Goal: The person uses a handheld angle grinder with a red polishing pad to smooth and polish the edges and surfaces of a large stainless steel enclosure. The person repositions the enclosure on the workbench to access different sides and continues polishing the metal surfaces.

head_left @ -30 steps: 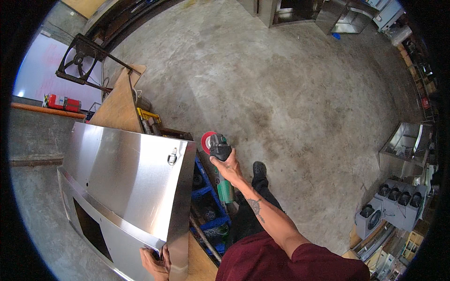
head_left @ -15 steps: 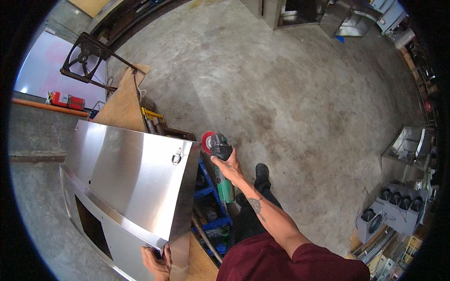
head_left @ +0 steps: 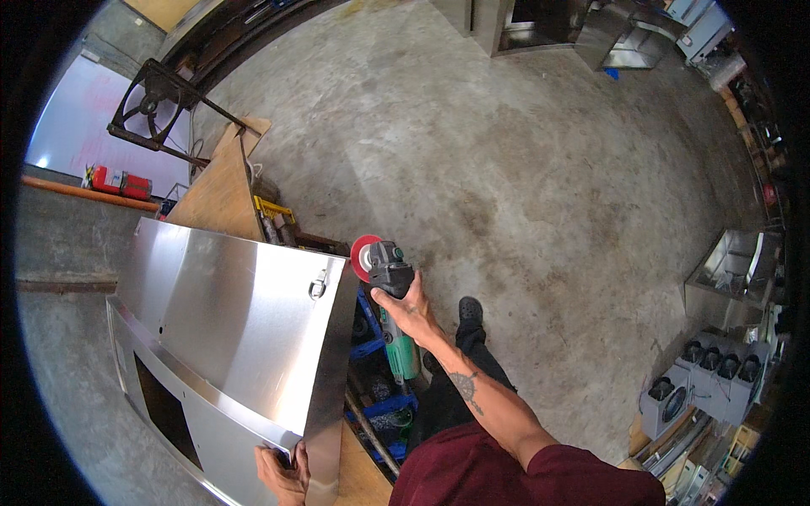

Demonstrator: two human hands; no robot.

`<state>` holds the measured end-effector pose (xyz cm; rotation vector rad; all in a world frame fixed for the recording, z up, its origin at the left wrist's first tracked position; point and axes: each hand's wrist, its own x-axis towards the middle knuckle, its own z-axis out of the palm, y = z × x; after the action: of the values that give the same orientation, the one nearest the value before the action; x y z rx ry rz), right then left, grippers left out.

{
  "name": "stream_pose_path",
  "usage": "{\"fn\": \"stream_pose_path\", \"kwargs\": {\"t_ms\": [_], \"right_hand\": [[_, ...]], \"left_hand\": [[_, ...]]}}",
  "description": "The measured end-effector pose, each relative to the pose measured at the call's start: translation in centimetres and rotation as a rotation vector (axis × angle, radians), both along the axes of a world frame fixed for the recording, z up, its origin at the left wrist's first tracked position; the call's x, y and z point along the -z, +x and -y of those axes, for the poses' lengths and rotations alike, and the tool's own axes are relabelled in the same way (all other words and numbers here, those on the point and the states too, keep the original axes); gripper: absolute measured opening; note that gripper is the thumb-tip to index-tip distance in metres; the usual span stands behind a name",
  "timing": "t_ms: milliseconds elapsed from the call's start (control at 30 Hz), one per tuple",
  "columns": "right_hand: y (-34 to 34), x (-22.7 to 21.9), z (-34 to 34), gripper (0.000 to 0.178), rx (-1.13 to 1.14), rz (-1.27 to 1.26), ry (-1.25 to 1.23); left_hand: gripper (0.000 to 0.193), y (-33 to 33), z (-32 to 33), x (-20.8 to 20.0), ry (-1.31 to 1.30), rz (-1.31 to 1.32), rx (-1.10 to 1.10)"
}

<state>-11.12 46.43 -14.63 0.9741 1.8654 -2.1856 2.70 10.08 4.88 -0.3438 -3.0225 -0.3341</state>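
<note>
We see a green angle grinder (head_left: 395, 316), red disc up, just beside the top corner of a steel cabinet (head_left: 245, 329). The cabinet stands tilted, shiny, with a dark cutout low down.

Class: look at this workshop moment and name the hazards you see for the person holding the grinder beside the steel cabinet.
The right hand holds the angle grinder alone, its red disc close to the steel cabinet edge: it might catch and kick. The left hand is bare on the cabinet's lower edge, which may be sharp. Clutter lies near the black shoe: a possible trip.
</note>
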Motion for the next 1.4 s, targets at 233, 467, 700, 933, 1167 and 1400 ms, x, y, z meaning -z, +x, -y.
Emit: {"fn": "stream_pose_path", "kwargs": {"t_ms": [233,467,700,933,1167,1400], "right_hand": [[0.4,-0.4,-0.1,0.108,-0.016,-0.131,-0.038],[0.2,0.7,-0.1,0.120,-0.005,-0.033,-0.002],[-0.3,6.6,-0.6,0.139,-0.049,0.112,-0.007],[0.6,7.7,1.2,0.099,0.081,0.068,-0.102],[0.2,8.9,1.5,0.087,0.092,-0.034,-0.167],[0.3,8.6,1.2,0.097,0.087,0.002,-0.181]], "left_hand": [[0.037,0.0,-0.1,0.0,0.013,-0.002,-0.003],[0.035,0.1,-0.3,-0.6,0.017,0.006,0.009],[0.037,0.1,1.2,0.4,0.005,0.009,0.016],[0.041,0.1,1.1,0.6,0.013,-0.007,-0.040],[0.046,-0.1,0.4,-0.2,-0.031,-0.039,0.013],[0.049,-0.3,0.1,-0.2,-0.034,-0.027,-0.016]]}}
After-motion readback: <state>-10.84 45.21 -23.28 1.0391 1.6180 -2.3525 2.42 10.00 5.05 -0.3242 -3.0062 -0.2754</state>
